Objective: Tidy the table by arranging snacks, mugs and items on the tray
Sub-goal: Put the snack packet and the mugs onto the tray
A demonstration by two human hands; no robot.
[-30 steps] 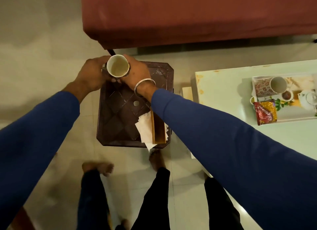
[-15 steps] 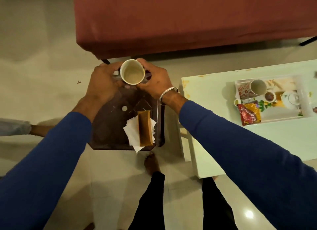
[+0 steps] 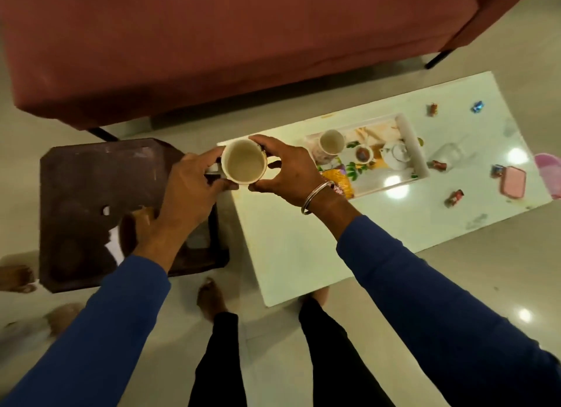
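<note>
Count: two mugs in view, one held mug (image 3: 243,161) in the air and one patterned mug (image 3: 329,144) on the tray (image 3: 420,164); one white teapot (image 3: 394,155) and one small bowl (image 3: 363,155) also on the tray, with one yellow snack packet (image 3: 338,182) at its near left corner, partly hidden by the right wrist. Loose on the pale counter (image 3: 288,249) outside the tray: about six small wrapped sweets, e.g. one red (image 3: 454,198) and one blue (image 3: 478,106); one clear glass (image 3: 448,153), blurred; one pink box (image 3: 513,182). The held mug sits between both hands, above the gap between the dark side table (image 3: 91,194) and the left end of the counter, well short of the tray. Left hand (image 3: 189,194) has its fingers (image 3: 224,185) curled round the handle side and lower wall. Right hand (image 3: 288,173) has its fingers (image 3: 264,142) wrapped over the far rim and thumb under the near wall; a metal bangle (image 3: 317,195) sits on that wrist. Mug mouth faces straight up toward the camera, so its long axis is roughly vertical; handle points left into the left hand. Inside looks empty, cream-coloured. Red sofa (image 3: 212,42) behind both surfaces.
</note>
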